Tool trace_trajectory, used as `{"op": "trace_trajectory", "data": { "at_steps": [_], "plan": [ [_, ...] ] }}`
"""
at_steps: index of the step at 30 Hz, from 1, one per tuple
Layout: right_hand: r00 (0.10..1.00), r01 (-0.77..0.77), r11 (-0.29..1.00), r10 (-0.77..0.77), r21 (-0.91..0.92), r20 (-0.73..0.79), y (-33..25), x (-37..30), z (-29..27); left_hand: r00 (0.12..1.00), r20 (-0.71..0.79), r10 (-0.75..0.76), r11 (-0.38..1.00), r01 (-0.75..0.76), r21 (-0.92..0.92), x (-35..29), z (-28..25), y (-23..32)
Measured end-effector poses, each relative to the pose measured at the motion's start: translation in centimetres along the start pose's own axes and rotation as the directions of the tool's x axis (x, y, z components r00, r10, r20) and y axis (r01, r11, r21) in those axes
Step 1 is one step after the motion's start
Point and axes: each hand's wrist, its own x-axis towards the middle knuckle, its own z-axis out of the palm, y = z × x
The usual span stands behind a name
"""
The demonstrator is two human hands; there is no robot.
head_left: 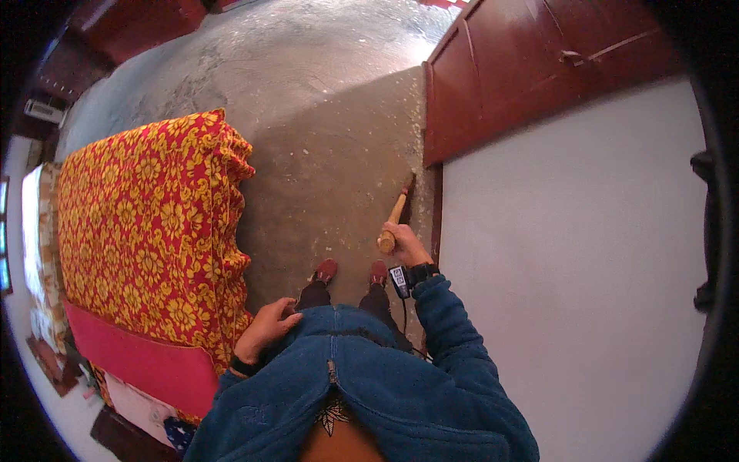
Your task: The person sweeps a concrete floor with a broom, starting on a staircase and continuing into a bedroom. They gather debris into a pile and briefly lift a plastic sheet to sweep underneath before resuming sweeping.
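Note:
My right hand [406, 243] is wrapped round the pale wooden handle of a tool [395, 215], near its thick rounded end. The tool points ahead and down, toward the floor beside the wall; its far end is dark, and I cannot tell its exact kind. At my right wrist is a black band with a small black device [399, 282] and a cable beside it. My left hand [271, 326] hovers in front of my waist by the blue jacket, its fingers loosely bent and apart, with nothing seen in it.
On the left stands a bed with a red and yellow flowered cover [146, 231] and a pink strip [146, 356]. A white wall [570, 231] runs along my right, with a dark red door [531, 69] farther ahead. Grey concrete floor [323, 162] lies between.

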Motion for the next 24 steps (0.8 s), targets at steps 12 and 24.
{"op": "trace_trajectory", "data": {
  "at_steps": [12, 24],
  "plan": [
    [0.945, -0.286, 0.905, 0.321, -0.315, 0.066, -2.0, -1.8, -16.8, 0.96, -0.262, -0.098, 0.972, 0.037, -0.231, 0.5, 12.2, 5.8],
    [0.843, -0.147, 0.154, 0.536, -0.977, -0.042, -7.4, -8.2, -23.4, 0.884, -0.387, -0.263, 0.879, 0.054, -0.475, -1.8, 23.8, 5.6]
  ]
}}
